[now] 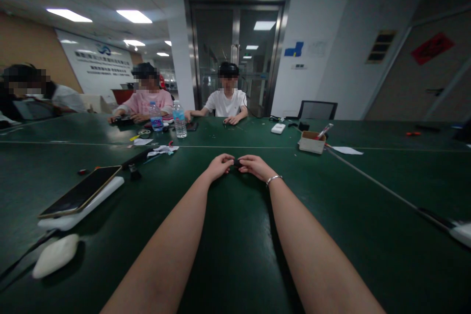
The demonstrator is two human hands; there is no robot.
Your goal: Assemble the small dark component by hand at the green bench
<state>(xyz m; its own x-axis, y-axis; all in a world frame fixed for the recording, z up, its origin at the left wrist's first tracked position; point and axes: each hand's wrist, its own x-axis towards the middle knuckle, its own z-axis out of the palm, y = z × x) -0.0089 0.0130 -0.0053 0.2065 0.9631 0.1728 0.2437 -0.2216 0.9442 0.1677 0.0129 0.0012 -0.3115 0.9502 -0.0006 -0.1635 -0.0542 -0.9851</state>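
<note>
Both arms reach forward over the dark green table (235, 235). Between my fingertips sits a small black object (236, 162), too small to name. My left hand (220, 166) pinches its left side, fingers bent and closed. From the other side my right hand (255, 167) grips it with thumb and fingertips; a silver bracelet (274, 180) circles that wrist. The hands are close together, just above or on the tabletop; I cannot tell which. Part of the black object is covered by the fingers.
At left a phone (83, 191) rests on a white block, near a white computer mouse (56, 256). Two water bottles (180, 120) stand further back. A small box (312, 142) with a pen is at right. Across the table sit several people (227, 100).
</note>
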